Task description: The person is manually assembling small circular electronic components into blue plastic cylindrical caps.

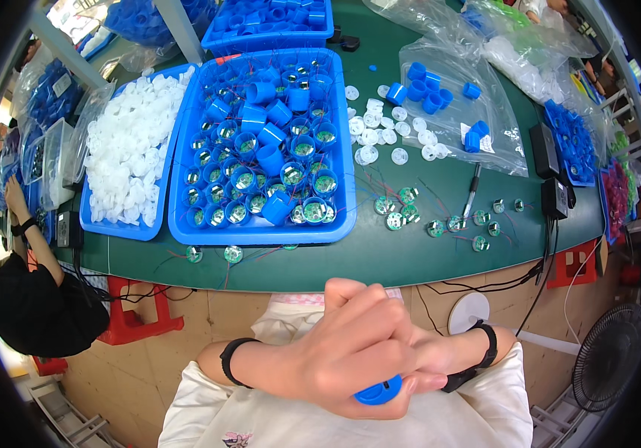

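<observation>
Both hands meet low over the lap: left hand [350, 347] overlaps right hand [429, 366], fingers pressed around a blue cap [378, 391] (partly hidden), below the green tabletop [380, 257].
</observation>
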`<action>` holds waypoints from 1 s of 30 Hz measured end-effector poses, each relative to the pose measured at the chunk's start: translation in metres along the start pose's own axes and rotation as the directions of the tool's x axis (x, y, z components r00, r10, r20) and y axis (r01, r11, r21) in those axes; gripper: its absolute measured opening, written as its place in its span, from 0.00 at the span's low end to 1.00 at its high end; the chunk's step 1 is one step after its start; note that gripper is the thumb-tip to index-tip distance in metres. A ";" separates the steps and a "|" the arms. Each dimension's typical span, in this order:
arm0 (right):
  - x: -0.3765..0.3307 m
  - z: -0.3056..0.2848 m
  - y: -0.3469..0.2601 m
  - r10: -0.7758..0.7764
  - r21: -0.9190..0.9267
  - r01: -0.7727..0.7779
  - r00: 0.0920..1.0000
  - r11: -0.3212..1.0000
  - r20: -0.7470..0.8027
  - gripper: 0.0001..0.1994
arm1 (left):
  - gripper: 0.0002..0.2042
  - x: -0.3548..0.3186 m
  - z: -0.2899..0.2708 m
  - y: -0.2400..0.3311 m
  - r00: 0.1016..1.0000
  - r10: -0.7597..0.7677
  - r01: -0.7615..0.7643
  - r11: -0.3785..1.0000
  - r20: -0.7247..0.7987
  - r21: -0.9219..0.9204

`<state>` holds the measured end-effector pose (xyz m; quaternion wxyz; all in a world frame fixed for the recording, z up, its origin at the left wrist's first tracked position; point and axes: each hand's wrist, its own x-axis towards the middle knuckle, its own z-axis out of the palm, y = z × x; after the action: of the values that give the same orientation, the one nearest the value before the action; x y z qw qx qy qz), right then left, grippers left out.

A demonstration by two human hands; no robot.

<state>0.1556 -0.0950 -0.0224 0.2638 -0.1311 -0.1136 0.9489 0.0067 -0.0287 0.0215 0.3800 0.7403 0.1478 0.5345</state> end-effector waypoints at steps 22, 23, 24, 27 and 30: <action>0.022 0.054 -0.087 -0.440 -0.716 0.115 0.852 0.688 -0.286 0.17 | 0.21 -0.017 -0.053 -0.014 0.945 -0.283 0.325 0.849 -0.162 0.417; 0.022 0.055 -0.091 -0.508 -0.765 0.117 0.809 0.633 -0.296 0.14 | 0.21 -0.019 -0.064 -0.019 0.935 -0.273 0.350 0.807 -0.225 0.476; 0.021 0.052 -0.095 -0.506 -0.766 0.119 0.812 0.632 -0.291 0.14 | 0.20 -0.020 -0.078 -0.020 0.919 -0.267 0.391 0.697 -0.289 0.601; 0.017 0.034 -0.102 -0.548 -0.980 -0.043 0.824 0.196 -0.146 0.08 | 0.14 -0.034 -0.114 -0.039 0.799 -0.282 0.560 0.673 -0.532 0.484; 0.031 0.023 -0.089 -0.440 -0.957 -0.115 0.898 -0.264 0.013 0.06 | 0.13 -0.039 -0.138 -0.057 0.783 -0.275 0.591 0.608 -0.558 0.530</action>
<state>0.1648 -0.0074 0.0185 0.2032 -0.4349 -0.7801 0.4012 -0.1221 0.0413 -0.0268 0.1609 0.6313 0.5905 0.4763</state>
